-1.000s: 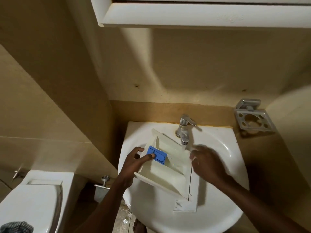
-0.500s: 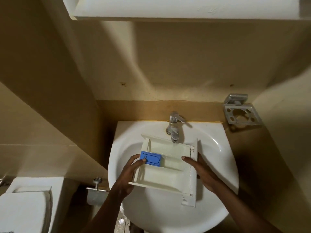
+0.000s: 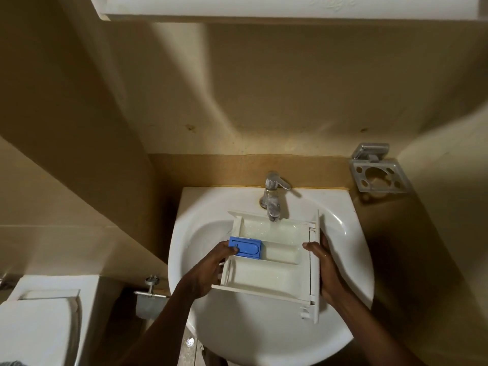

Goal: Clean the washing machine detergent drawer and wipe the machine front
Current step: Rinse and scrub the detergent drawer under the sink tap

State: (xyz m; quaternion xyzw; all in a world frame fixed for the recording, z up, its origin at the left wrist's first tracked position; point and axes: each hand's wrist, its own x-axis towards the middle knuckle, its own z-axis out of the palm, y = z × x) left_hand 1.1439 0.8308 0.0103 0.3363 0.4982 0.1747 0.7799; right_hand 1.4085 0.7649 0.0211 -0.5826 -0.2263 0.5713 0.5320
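Gripping the white plastic detergent drawer (image 3: 264,276) in my left hand (image 3: 208,270) and right hand (image 3: 326,270), I am holding it beneath the chrome tap (image 3: 273,196), judging rinsing begun and the machine front unwiped.

Single head cam, wide-angle, steep down-fwd, close above sink (image 3: 200,204)

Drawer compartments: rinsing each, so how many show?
3: far compartment under the tap, middle compartment holding the blue insert, near compartment toward the person. None looks hidden.
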